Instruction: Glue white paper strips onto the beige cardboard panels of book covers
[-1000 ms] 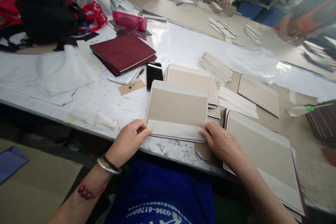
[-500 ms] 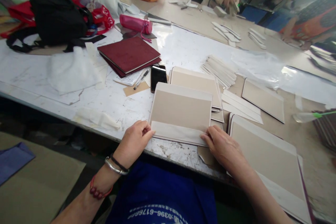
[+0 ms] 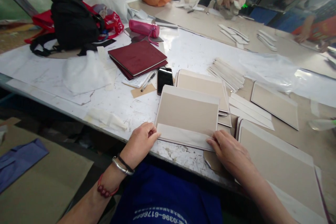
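- Our two hands work as a pair: the left hand [image 3: 143,140] pinches the near-left corner of one beige panel [image 3: 189,112], the right hand [image 3: 229,148] has thumb and fingers closed at its near-right corner.
- That panel lies on the surface [image 3: 141,108] at the centre of the frame, a pale band [image 3: 183,134] across its near edge. We judge the step to be smoothing or squaring that edge; the next move calls for even pressure at both corners.
- Around it we count two panel stacks — one behind [image 3: 201,85], one lower right [image 3: 275,157], sheets too tight to number — and one lone panel [image 3: 275,103] at right.
- Between them, what looks like three flat strips [image 3: 249,110], plus a fanned bundle [image 3: 228,73] we cannot count.
- Farther out: two maroon folders [image 3: 138,57], one phone [image 3: 165,80], one pen [image 3: 148,81]; upper left, one black bag [image 3: 75,24].
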`<state>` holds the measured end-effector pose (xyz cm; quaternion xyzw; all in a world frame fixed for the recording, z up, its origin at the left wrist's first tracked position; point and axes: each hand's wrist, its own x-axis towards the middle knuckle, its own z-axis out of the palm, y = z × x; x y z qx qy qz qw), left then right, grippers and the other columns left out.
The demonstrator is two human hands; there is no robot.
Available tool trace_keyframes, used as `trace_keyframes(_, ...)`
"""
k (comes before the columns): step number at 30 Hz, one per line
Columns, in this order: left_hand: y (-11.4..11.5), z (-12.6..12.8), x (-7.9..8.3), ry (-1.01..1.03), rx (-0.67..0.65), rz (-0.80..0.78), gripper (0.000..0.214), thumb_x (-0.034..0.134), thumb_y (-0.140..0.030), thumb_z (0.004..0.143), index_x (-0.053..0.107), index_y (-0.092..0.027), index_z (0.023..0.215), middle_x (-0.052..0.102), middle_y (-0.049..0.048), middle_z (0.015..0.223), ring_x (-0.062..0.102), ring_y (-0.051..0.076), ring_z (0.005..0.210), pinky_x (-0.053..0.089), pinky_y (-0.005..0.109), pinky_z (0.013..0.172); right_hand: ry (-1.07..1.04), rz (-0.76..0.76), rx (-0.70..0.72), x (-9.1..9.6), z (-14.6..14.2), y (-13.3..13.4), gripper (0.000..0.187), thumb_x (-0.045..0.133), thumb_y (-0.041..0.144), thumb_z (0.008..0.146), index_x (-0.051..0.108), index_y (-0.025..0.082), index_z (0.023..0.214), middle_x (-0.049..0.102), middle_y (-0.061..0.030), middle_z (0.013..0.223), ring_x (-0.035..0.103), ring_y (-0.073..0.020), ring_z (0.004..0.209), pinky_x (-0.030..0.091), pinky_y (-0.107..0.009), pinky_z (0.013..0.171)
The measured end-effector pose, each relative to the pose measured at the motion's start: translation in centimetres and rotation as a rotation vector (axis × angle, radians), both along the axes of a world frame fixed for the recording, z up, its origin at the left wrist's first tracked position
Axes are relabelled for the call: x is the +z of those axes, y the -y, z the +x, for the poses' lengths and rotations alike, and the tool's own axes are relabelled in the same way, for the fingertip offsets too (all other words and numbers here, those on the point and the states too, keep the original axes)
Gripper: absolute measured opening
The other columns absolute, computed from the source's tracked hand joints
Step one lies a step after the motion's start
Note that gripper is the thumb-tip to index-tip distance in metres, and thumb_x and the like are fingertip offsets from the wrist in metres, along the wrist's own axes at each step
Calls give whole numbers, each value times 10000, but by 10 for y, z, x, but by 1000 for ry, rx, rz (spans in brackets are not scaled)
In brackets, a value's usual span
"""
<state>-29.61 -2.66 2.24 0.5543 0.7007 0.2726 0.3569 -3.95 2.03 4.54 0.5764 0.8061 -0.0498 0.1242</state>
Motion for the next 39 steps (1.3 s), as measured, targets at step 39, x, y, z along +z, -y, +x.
trace_keyframes(39,8,6,-14,-48,131,94,127,541,-191,721,442,-202,641,471,-28,668,480,133,626,386,256,612,29,52,39,-8,1,1,186,428,328,887,477,202,759,521,-21,820,554,-189,785,379,-290,644)
